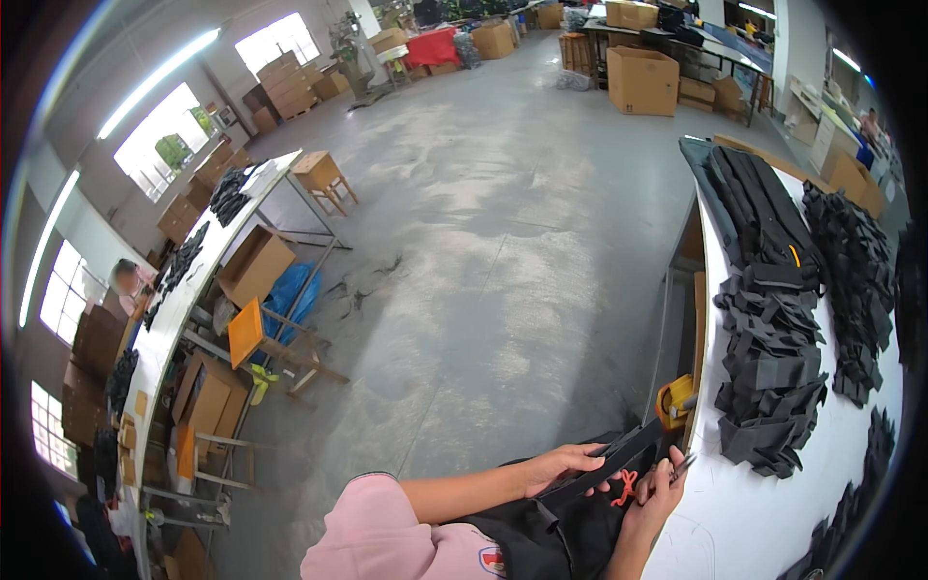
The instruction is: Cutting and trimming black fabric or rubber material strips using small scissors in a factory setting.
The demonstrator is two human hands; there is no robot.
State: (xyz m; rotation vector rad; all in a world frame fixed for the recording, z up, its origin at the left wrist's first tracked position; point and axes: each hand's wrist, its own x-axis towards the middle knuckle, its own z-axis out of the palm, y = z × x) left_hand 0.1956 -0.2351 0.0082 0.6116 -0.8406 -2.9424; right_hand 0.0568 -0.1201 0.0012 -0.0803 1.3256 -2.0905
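Note:
My left hand [570, 471] is closed on a black fabric strap [628, 447], thumb on top, in front of my body. The strap slants up to the right toward the table edge. Close beside it, my right hand [659, 493] grips small metal scissors [684, 466] whose tips point up and right. An orange-red cord [625, 487] hangs in a knot between the two hands, by the scissors. Black cloth [570, 527] covers my lap below the hands; where the strap ends and the cloth begins is hard to tell.
At my right stands a white table [701, 522] carrying a heap of black fabric pieces [770, 387] and long black bundles [754, 198]. A yellow object [675, 401] sits at its edge. Along the left run another worktable [179, 333], wooden stools [249, 333] and cartons [256, 266]; a person [130, 285] sits behind.

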